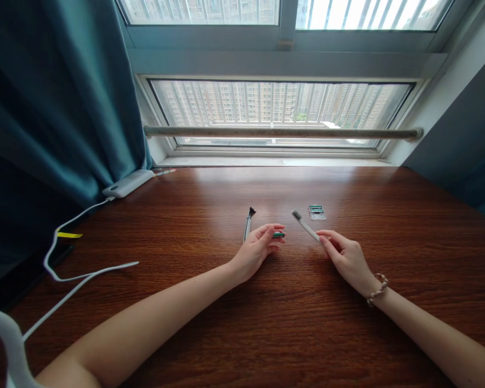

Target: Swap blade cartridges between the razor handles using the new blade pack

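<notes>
My right hand (pixel 343 256) pinches the white handle of a toothbrush (pixel 307 226), whose dark bristles point up and to the left. Between the thumb and fingers of my left hand (pixel 258 248) is a narrow green-and-black piece, seemingly a razor cartridge (pixel 278 235); its inner end is hidden by the thumb. The bristles and the cartridge are apart. Just behind my left hand lies a silver razor handle (pixel 248 225) with a black tip, its lower end covered by the hand. A small clear case (pixel 317 212) with green-striped cartridges lies beyond the toothbrush.
A white power strip (pixel 129 183) sits at the table's far left, its white cable (pixel 70 279) curving forward. A yellow strip (pixel 69 235) lies by the cable. A white curved stand (pixel 8 339) is at the near left. Behind the wooden table (pixel 210 194) are a window and a blue curtain (pixel 97 97).
</notes>
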`<state>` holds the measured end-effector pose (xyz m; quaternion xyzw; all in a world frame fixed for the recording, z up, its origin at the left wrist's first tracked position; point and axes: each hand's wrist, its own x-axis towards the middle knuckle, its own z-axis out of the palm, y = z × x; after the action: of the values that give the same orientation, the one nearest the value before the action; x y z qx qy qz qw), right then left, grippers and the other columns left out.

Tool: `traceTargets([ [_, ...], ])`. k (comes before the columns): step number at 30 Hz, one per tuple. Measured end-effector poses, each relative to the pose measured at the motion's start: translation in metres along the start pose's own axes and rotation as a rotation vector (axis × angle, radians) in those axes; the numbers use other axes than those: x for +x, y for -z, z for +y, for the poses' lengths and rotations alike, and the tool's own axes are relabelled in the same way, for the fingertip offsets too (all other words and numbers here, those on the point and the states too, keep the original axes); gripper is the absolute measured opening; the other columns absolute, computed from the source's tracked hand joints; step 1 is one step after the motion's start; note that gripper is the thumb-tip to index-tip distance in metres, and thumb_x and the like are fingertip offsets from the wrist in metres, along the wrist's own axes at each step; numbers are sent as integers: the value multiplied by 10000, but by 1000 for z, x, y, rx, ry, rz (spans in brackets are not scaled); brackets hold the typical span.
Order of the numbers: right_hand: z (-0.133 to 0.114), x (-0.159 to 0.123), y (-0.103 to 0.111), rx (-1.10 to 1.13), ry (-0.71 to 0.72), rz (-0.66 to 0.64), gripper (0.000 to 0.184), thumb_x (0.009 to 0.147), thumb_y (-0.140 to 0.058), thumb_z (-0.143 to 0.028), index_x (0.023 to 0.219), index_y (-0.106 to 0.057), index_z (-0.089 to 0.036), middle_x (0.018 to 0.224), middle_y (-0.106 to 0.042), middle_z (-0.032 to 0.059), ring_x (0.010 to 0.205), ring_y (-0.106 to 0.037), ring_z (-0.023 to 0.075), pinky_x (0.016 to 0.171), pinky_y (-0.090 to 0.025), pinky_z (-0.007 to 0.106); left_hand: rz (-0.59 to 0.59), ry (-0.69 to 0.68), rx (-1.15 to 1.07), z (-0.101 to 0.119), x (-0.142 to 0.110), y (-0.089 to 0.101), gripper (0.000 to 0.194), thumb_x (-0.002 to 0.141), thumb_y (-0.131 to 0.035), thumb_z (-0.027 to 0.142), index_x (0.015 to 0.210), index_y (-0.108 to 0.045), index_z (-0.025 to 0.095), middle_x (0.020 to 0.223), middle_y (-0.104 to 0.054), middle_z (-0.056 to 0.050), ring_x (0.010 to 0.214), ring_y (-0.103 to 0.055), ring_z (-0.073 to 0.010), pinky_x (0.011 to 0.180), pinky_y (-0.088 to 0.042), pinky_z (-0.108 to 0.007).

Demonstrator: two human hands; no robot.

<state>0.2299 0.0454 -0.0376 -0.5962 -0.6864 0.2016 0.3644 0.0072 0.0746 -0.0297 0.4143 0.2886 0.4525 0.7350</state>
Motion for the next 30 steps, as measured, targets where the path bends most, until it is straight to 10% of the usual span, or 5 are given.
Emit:
traceTargets([
  [21, 24, 9, 3, -447, 152, 28, 223, 816, -467, -258, 961, -619, -183, 779, -524, 61, 751, -505, 191, 718, -422, 308, -116, 185, -304, 13, -2, 0, 456, 793, -390, 519, 856, -586, 112, 754, -492, -35, 599, -438, -87, 525, -343, -208],
  [30, -44, -3, 2, -195, 486, 84, 227, 781, -551, -268, 1000, -572, -211, 870, -556, 60, 841, -490, 198, 748, -431, 332, -81, 233, -329, 12, -12, -10, 294, 808, -457, 389, 890, -573, 132, 811, -555, -53, 703, -522, -113, 634, -400, -225],
])
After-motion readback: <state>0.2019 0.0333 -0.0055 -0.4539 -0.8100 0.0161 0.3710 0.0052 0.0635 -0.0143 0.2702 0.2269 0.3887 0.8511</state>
